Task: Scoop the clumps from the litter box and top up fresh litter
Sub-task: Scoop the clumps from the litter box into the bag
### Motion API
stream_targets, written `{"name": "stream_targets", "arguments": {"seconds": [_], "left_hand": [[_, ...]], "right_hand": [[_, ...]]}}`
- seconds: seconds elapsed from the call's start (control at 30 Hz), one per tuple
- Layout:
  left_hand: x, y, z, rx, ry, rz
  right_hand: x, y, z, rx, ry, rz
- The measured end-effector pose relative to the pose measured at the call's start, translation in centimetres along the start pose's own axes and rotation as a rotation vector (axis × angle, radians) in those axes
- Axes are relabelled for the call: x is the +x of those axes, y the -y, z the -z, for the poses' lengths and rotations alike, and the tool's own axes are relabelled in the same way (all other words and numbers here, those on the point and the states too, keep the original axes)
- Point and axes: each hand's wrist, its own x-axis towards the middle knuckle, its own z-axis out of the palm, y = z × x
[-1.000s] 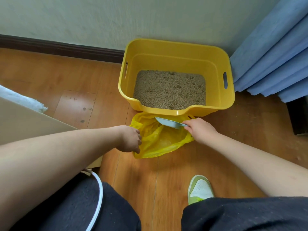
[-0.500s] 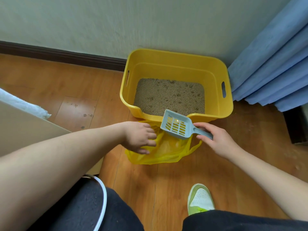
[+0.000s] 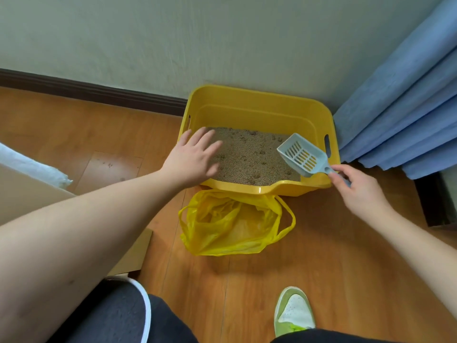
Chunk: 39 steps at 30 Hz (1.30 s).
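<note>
Right hand [image 3: 359, 191] pinches the handle of the grey scoop [image 3: 300, 155], whose slotted head hangs over the right front corner of the yellow litter box [image 3: 257, 108]. Left hand [image 3: 194, 158] is spread, empty, over the box's left front corner. Yellow bag [image 3: 232, 222] lies open on the floor [image 3: 321, 256], touching the box front.

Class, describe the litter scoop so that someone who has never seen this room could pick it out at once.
Find the yellow litter box on the wooden floor against the wall, beside the blue curtain. Over its right near corner, the right hand holds the scoop by its handle. It is the only pale blue-grey thing there, a small shovel with a slotted bottom, unlike the yellow bag below.
</note>
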Motion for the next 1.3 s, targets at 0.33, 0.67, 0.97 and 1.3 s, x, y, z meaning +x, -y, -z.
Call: {"name": "stream_targets", "arguments": {"seconds": [0.33, 0.67, 0.97, 1.3], "left_hand": [[0.0, 0.6, -1.3, -0.036, 0.156, 0.119], [0.7, 1.7, -2.0, -0.104, 0.259, 0.179], [2.8, 1.9, -3.8, -0.089, 0.181, 0.304], [2.0, 0.9, -3.8, -0.194, 0.053, 0.474]], "right_hand": [[7.4, -1.5, -1.1, -0.345, 0.158, 0.058], [12.1, -2.1, -4.1, -0.64, 0.438, 0.141], [14.5, -1.2, -5.9, -0.743, 0.626, 0.256], [14.8, 1.7, -10.8, -0.571, 0.692, 0.227]]}}
